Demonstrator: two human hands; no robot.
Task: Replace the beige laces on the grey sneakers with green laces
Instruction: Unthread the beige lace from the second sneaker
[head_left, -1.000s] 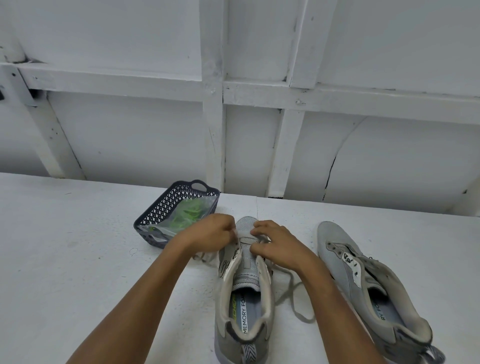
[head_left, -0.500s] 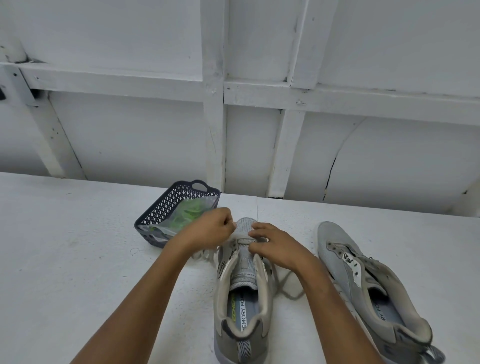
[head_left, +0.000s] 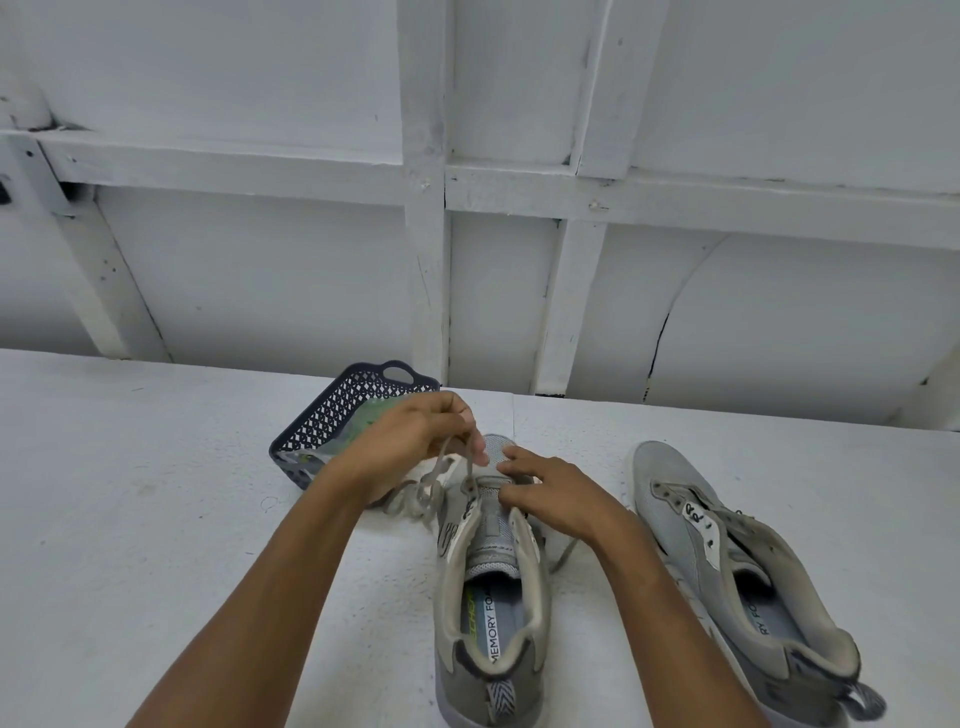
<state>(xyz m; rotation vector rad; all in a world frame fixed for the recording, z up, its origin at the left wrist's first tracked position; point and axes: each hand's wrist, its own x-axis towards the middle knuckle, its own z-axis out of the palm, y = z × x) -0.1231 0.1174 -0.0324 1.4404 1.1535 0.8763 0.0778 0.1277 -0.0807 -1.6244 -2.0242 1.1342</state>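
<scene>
A grey sneaker (head_left: 493, 608) stands in front of me on the white table, toe pointing away. My left hand (head_left: 415, 441) pinches a loop of its beige lace (head_left: 436, 483) and lifts it above the lowest eyelets. My right hand (head_left: 550, 499) rests on the toe end of the tongue, fingers curled against the shoe's right side. More of the beige lace trails out to the right under my right wrist. A second grey sneaker (head_left: 727, 571) without a lace lies to the right. Green laces (head_left: 363, 421) in a clear bag sit in the dark basket, partly hidden by my left hand.
The dark blue perforated basket (head_left: 332, 410) stands on the table behind my left hand. A white panelled wall with beams rises just beyond the table's far edge. Bare white tabletop (head_left: 130, 493) stretches to the left.
My left hand has risen and moved left, drawing a loop of the beige lace out of the sneaker. My right hand has stayed on the shoe's front.
</scene>
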